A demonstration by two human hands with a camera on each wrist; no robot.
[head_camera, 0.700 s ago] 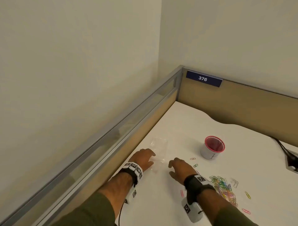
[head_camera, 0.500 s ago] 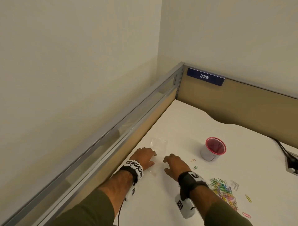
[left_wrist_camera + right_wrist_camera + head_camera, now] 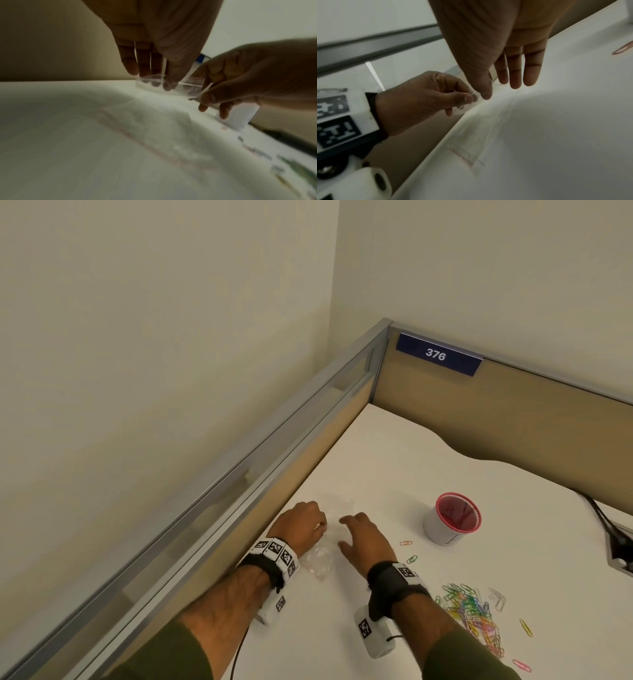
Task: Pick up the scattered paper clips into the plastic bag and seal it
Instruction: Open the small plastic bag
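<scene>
A clear plastic bag [image 3: 320,559] with a red seal line lies crumpled on the white desk [image 3: 394,460] between my hands. My left hand [image 3: 320,525] pinches one edge of it between thumb and fingers; the right wrist view shows this left hand [image 3: 469,98] on the film. My right hand [image 3: 342,532] holds the neighbouring edge of the bag [image 3: 185,86] between thumb and forefinger, the other fingers [image 3: 515,75] straight. A heap of coloured paper clips [image 3: 472,614] lies right of my right forearm, with loose clips [image 3: 406,542] around it.
A white cup with a red rim [image 3: 452,518] stands behind the clips. A tan partition with a metal rail [image 3: 274,440] closes the desk's left side and back. A black cable and a socket [image 3: 620,546] sit at the far right.
Both hands have closed in on the bag's near edge and taken hold of it. The bag, flat on the desk before, is now bunched and drawn nearer between them.
</scene>
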